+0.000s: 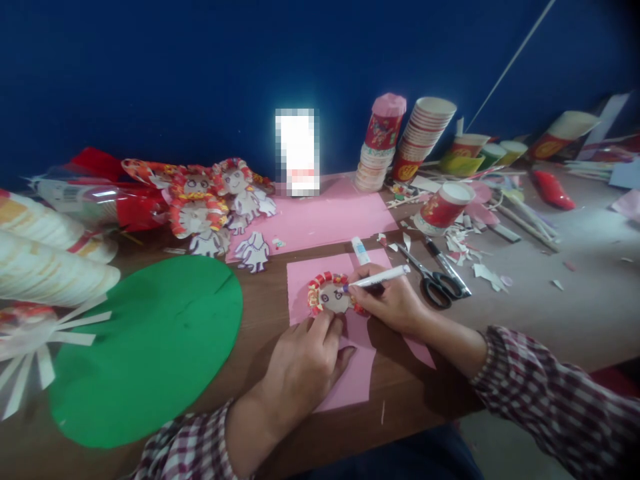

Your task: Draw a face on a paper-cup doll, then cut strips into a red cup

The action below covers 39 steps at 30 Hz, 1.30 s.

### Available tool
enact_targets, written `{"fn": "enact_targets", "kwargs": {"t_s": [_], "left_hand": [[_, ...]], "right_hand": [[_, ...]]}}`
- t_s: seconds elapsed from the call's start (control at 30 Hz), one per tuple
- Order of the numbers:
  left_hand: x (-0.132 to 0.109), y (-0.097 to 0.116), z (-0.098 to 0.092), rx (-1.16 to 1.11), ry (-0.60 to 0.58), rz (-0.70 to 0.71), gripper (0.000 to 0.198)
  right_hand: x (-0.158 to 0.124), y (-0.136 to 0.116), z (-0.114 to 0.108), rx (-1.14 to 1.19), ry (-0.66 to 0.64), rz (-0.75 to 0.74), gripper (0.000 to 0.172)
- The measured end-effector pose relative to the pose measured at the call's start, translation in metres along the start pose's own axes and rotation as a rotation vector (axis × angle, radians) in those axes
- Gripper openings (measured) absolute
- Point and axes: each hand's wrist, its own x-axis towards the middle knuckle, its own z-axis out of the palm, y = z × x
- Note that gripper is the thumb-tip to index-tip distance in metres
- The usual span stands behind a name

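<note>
A small round paper-cup face (331, 294) with a red curled fringe lies on a pink paper sheet (356, 373) on the brown table. My left hand (305, 363) rests on the sheet with its fingertips pressed against the face's lower edge. My right hand (393, 301) is closed round a white marker pen (381, 277), whose tip touches the face's right side.
A big green paper disc (150, 347) lies to the left. Scissors (434, 280), a glue stick (360, 250) and paper scraps sit to the right. Stacked paper cups (415, 143) stand at the back, finished paper dolls (210, 200) at back left, and cut white cups (45, 267) at far left.
</note>
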Motion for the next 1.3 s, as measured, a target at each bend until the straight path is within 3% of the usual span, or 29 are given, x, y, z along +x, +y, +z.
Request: {"fn": "enact_targets", "kwargs": {"t_s": [0.97,1.3], "left_hand": [[-0.0011,-0.0007,0.0005,-0.010,-0.004,-0.004,0.035],[0.0007,0.0003,-0.0002,-0.007,-0.005,-0.001,0.035]], "right_hand": [[0.0003,-0.0003,0.0000,0.041,0.007,0.023,0.007],[0.0006,-0.0010,-0.0015,-0.045,0.013,-0.002,0.007]]}}
